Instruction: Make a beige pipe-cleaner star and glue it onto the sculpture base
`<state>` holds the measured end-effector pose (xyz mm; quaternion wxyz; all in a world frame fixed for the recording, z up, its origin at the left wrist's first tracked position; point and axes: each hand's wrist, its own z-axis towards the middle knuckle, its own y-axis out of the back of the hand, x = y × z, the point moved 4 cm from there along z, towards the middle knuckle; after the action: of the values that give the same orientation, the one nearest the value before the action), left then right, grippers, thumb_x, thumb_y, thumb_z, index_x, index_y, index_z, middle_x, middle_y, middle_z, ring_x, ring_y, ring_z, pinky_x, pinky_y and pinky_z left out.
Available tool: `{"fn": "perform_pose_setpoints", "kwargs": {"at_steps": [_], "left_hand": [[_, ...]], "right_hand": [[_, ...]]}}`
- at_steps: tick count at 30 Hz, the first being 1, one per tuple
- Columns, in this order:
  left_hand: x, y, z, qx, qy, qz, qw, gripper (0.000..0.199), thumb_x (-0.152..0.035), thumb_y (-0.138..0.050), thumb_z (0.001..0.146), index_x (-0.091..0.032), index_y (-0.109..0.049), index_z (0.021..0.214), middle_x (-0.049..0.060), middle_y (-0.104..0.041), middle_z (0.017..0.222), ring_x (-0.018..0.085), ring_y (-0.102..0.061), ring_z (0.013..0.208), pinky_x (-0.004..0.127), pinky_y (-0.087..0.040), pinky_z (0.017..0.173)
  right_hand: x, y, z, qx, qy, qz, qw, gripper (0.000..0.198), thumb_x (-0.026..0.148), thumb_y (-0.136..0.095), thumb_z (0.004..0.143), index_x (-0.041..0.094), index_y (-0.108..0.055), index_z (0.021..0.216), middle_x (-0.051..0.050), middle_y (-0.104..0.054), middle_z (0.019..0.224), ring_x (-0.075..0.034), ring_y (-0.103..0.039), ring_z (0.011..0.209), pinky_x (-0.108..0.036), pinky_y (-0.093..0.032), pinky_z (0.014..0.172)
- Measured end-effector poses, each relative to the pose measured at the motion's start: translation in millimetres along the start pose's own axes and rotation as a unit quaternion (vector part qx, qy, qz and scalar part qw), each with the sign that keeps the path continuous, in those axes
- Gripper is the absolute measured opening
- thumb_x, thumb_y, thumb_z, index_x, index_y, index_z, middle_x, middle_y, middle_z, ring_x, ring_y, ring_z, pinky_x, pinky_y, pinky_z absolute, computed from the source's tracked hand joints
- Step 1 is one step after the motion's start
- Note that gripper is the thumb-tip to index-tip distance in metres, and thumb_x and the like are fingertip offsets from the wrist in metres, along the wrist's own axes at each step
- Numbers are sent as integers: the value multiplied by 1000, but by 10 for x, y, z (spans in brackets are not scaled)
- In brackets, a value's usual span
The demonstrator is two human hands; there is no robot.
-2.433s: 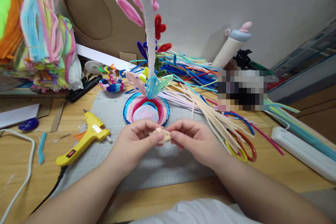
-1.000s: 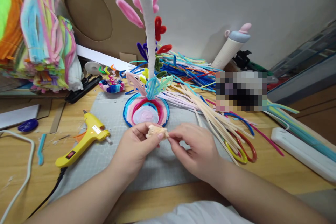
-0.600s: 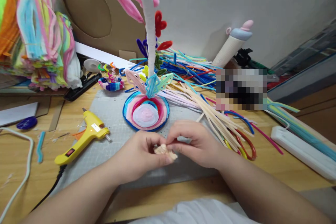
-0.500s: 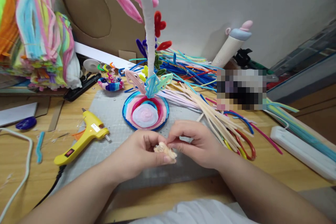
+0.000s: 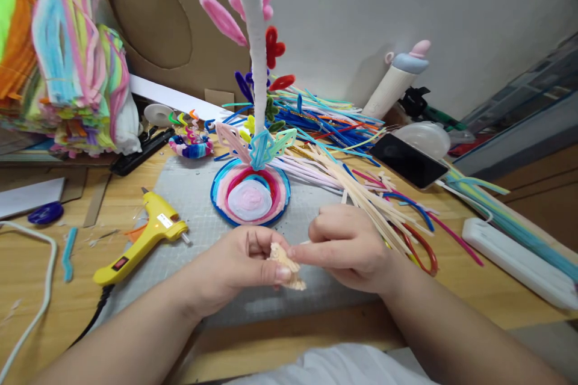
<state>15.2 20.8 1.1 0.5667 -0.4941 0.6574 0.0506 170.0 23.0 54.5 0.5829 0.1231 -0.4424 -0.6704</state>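
My left hand (image 5: pixel 244 264) is closed, pinching a small cream-coloured bundle of bent pipe cleaner (image 5: pixel 286 267) between thumb and fingers. My right hand (image 5: pixel 347 246) points its index finger against the upper side of that bundle. Its other fingers are curled in, and whatever lies inside them is hidden. Just beyond my hands stands a round base (image 5: pixel 250 198) coiled in pink, white, red and blue pipe cleaner. Behind it rises a white wrapped stem (image 5: pixel 257 48) with pastel leaf shapes (image 5: pixel 262 147) at its foot and coloured petals around it.
A yellow hot glue gun (image 5: pixel 149 234) lies to the left on the grey cutting mat (image 5: pixel 180 177). Loose cream pipe cleaners (image 5: pixel 361 186) spread to the right, near a phone (image 5: pixel 409 159) and a white power strip (image 5: pixel 519 261). Bundled pipe cleaners (image 5: pixel 67 60) are piled at back left.
My right hand has gone from pinching at the bundle to pressing it with a straightened index finger. In my left hand the bundle has turned a little and hangs slightly lower.
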Motion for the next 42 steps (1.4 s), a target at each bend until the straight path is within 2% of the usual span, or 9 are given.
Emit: {"fn": "perform_pose_setpoints", "kwargs": {"at_steps": [9,17,21,24,27,30,34,38,42], "left_hand": [[-35,3,5,-7,-17,-44,999,27,-24,-81,63,-13,-62,79,-1,-65,67,7,-55,60,17,-42,60],[-38,49,65,-55,-64,-40,996,23,-19,-79,64,-14,-60,76,-3,-64,68,6,-55,62,16,-40,60],[-38,61,91,-75,-104,-22,992,19,-20,-78,66,-14,-62,74,-3,-62,68,6,-54,62,17,-41,61],[-61,71,77,-108,-128,-3,986,18,-21,-78,66,-14,-63,73,-4,-62,65,6,-53,61,16,-41,61],[-106,68,57,-135,-153,13,979,20,-20,-79,64,-14,-63,72,-3,-62,65,6,-54,62,17,-41,61],[-133,59,57,-140,-164,15,976,21,-18,-79,63,-14,-62,74,-4,-61,64,6,-52,61,17,-41,60],[-140,75,58,-154,-180,-13,971,36,-12,-79,61,-17,-61,91,-2,-63,79,8,-56,71,18,-44,65],[-132,70,52,-149,-176,-12,973,44,-13,-79,61,-18,-58,99,-1,-60,87,11,-56,80,21,-46,69],[-117,33,57,-112,-135,4,985,47,-19,-80,61,-17,-56,102,0,-60,87,11,-56,77,21,-45,67]], "right_hand": [[-7,-55,-28,-41,-3,-39,998,26,15,-43,90,18,-68,97,2,-45,55,-12,-40,50,-27,-24,49],[22,-147,6,-47,-86,-32,995,19,11,-47,83,15,-65,87,0,-51,57,-13,-43,52,-27,-28,51],[30,-137,16,-36,-119,21,992,18,9,-45,82,15,-63,81,-2,-55,59,-13,-47,54,-26,-32,52],[20,-153,-10,-41,-174,91,980,17,11,-46,82,14,-63,80,-2,-58,60,-11,-50,53,-25,-35,53],[-47,-263,-79,-56,-292,177,938,13,21,-53,84,16,-65,83,0,-60,62,-10,-48,51,-22,-35,49],[-122,-383,-129,-109,-384,286,871,16,31,-59,83,17,-65,79,0,-62,67,-11,-51,57,-22,-39,53],[-194,-436,-122,-176,-430,391,795,18,34,-65,78,17,-65,72,1,-59,63,-10,-49,55,-21,-40,54],[-231,-450,-135,-194,-467,466,725,22,37,-69,75,16,-64,69,8,-41,47,-4,-26,40,-19,-22,40],[-230,-477,-152,-175,-492,498,693,27,38,-72,71,15,-60,64,9,-37,45,-3,-20,40,-19,-14,38]]}}
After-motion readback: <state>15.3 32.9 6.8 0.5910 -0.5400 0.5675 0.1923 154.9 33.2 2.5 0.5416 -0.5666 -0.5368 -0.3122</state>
